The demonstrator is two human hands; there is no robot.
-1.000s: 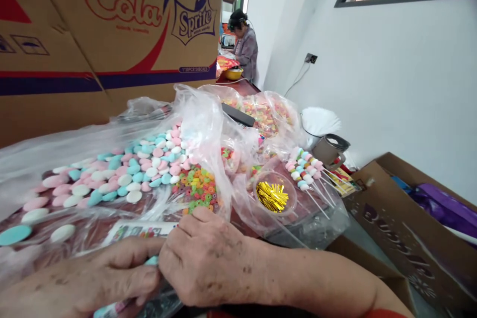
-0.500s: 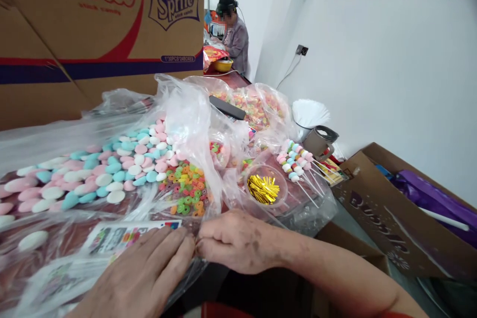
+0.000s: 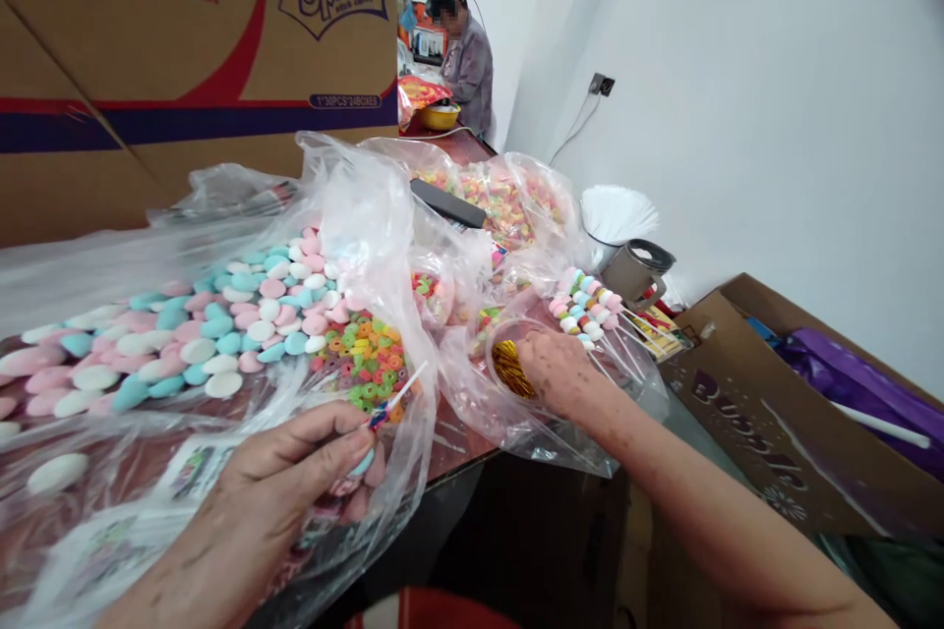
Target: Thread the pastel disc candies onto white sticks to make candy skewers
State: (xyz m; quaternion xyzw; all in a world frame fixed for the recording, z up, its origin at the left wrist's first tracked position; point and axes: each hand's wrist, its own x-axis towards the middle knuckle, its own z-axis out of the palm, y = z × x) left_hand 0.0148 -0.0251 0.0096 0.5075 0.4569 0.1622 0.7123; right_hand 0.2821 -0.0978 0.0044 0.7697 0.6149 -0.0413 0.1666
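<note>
My left hand pinches the gathered neck of a wrapped candy skewer, at the table's near edge. Its white stick points up and to the right, and pink and blue candies show below the fingers. My right hand is down in a clear round tub of gold twist ties. Its fingers are curled, with the tips hidden, so what they hold does not show. Finished-looking candy skewers lie just right of the tub.
Pink, white and blue candies spread across the left, beside colourful ring candies and clear plastic. A large carton stands behind. A grey mug and an open box are on the right. A person works farther back.
My hands were together at the near edge. The right has moved forward and right into the tub; the left has lifted and turned, bringing the wrapped skewer into sight.
</note>
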